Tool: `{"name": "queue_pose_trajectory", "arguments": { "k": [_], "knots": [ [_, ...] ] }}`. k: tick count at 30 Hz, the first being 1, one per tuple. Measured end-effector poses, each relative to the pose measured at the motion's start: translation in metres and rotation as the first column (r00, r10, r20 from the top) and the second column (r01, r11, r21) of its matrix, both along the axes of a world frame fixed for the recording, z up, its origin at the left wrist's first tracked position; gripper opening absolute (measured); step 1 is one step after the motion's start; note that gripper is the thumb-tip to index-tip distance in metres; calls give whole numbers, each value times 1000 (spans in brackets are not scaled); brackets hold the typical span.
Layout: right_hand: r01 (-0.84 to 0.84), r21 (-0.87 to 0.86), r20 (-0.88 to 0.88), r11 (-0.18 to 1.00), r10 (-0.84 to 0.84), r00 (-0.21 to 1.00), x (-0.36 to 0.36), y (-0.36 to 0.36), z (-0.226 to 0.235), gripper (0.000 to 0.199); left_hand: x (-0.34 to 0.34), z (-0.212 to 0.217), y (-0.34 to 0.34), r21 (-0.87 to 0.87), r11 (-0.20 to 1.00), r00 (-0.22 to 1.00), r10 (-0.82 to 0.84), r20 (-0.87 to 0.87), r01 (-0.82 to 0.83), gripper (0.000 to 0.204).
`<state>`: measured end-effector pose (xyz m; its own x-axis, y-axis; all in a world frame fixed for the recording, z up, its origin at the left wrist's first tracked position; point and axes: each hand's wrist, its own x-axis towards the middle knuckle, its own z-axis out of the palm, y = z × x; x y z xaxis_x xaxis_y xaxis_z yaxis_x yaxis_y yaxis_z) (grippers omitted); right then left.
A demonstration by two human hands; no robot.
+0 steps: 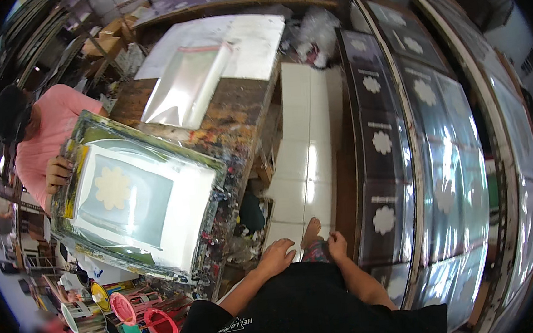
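My left hand (277, 258) hangs in front of my body with its fingers apart and nothing in it, a little right of the table's paint-stained edge. Lower right of it, my right hand (337, 245) is curled closed beside the printed sheets on the rack, and I see nothing in it. Neither hand touches anything. At the left, a person in a pink shirt (64, 98) grips the side of a screen-printing frame (180, 142). The frame is tilted over the table, with a pale flower shape (113, 188) on its mesh.
A clear plastic sheet (188, 85) and white board (250, 39) lie on the stained table (237, 106). Racks of dark flower-printed sheets (377, 142) line the right. Paint tubs (161, 325) crowd the lower left. A tiled aisle (297, 158) runs between, with a plastic bag (318, 28) beyond.
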<state>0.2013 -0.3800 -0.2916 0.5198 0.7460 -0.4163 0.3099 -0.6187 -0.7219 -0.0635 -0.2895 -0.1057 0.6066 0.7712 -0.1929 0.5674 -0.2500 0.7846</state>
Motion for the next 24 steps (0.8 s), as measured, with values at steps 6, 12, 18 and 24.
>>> {"name": "queue_pose_trajectory", "arguments": {
  "k": [6,12,18,24],
  "knots": [
    [-95,-139,-6,986,95,995,40,54,4,35,33,19,66,100,990,990,87,110,-98,30],
    [-224,-292,-69,930,213,975,126,112,-29,30,70,40,136,117,946,950,288,123,-302,30],
    [-204,-243,-249,948,142,958,207,241,9,14,110,65,225,327,845,905,413,103,-423,35],
    [-257,-143,-202,956,226,953,273,351,-9,14,120,75,284,528,649,781,623,46,-548,45]
  ]
}}
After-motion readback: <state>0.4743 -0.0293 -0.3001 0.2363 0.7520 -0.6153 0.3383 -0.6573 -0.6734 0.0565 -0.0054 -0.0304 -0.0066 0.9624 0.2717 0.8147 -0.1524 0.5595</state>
